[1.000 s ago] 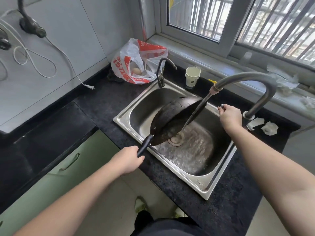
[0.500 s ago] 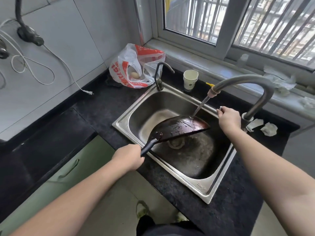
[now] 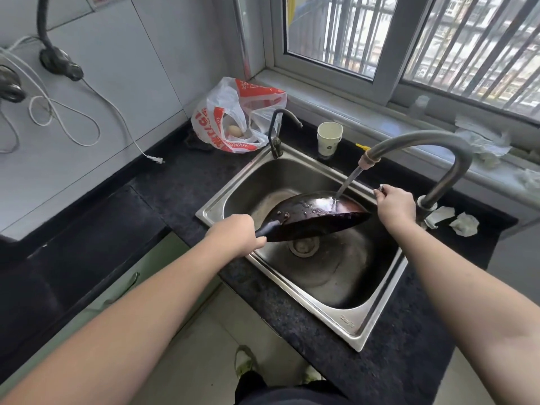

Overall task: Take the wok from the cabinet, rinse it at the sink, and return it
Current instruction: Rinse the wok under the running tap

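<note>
**Mia:** Where is the wok (image 3: pixel 315 219)?

**Dad:** It is over the sink (image 3: pixel 344 320), held up in the air. It does not touch the bottom. The drain (image 3: pixel 304 247) is right under it.

**Mia:** Who holds it?

**Dad:** The left hand (image 3: pixel 233 236) does. Its fingers are closed tight around the dark handle (image 3: pixel 270 226). A wok is heavy, so I think the hand grips close to the pan to keep it steady.

**Mia:** Why is it tipped?

**Dad:** The inside faces up a bit, toward the tap. Water from the big faucet (image 3: pixel 423 147) falls onto the far side of the pan. My guess is that the tilt lets the water run across the inside and then spill into the sink, not on the black counter (image 3: pixel 181 182).

**Mia:** What is the right hand (image 3: pixel 396 204) doing?

**Dad:** It is closed around something small and shiny by the foot of the faucet. I think that is the tap lever, but it is too small to be sure. That hand does not touch the wok.

**Mia:** Why keep a hand there?

**Dad:** Maybe so the water can be turned up or off fast.

**Mia:** Is the job nearly done?

**Dad:** About the middle, I think. The pan is being rinsed. It has yet to go back in the cabinet.

**Mia:** Will the paper cup (image 3: pixel 329 138) get wet?

**Dad:** It stands behind the sink, close enough for a splash.
</note>
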A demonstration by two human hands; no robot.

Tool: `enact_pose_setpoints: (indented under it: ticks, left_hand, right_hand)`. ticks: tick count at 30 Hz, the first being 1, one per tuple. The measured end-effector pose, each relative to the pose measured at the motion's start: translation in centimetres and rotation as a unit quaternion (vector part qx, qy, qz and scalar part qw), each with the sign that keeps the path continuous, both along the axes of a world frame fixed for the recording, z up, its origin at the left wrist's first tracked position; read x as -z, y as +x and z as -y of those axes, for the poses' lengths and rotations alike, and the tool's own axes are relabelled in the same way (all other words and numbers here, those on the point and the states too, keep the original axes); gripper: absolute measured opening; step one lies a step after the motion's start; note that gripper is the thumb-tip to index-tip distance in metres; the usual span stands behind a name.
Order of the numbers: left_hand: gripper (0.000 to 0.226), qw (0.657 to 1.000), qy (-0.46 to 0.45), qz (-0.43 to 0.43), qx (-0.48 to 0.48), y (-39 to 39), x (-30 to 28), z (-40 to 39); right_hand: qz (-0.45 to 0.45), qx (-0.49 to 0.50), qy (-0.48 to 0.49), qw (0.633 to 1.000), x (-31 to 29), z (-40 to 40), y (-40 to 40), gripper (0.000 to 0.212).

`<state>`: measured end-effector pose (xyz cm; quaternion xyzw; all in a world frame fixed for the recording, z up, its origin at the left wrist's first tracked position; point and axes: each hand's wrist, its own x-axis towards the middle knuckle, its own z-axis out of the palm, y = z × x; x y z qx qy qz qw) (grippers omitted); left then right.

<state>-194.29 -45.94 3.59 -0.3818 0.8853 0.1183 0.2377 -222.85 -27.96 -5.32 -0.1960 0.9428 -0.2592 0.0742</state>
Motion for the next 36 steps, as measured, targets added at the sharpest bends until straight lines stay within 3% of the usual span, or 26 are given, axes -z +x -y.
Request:
enact_pose_setpoints:
  ticks: [18,28,36]
  left_hand:
    - [0.033,1.000,-0.014,-0.024,0.011,-1.1,-0.5,-1.1]
    - [0.039,0.996,-0.074,-0.014,0.046,-4.0,-2.6,-1.5]
    - [0.020,0.995,0.094,0.003,0.029,-5.7,-5.0,-0.4]
  right_hand:
    - [-0.002,-0.008,0.001,1.000,0.9,-0.2,-0.8,0.032]
    - [0.004,-0.008,0.009,1.000,0.8,-0.1,-0.8,0.032]
    - [-0.002,-0.009,0.009,1.000,0.8,-0.3,-0.8,0.030]
